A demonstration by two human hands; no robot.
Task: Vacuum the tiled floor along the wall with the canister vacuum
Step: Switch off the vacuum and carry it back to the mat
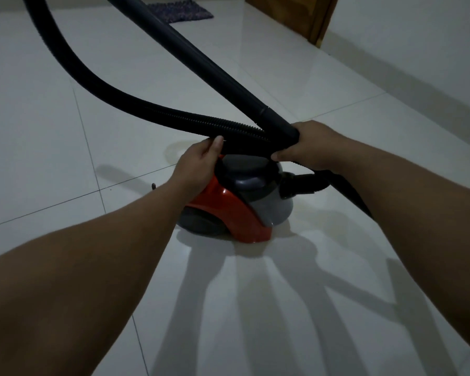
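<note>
Readying: left hand (198, 161) clasps the ribbed black hose (136, 104), right hand (307, 147) seemingly the smooth black wand (201, 61), above the red-grey canister vacuum (236, 210); next, aim wallward.

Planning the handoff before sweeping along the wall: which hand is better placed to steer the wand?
Probably right. The right hand already has its grip on the rigid wand at its end, nearer the wall; the left hand only holds the hose above the canister.
</note>
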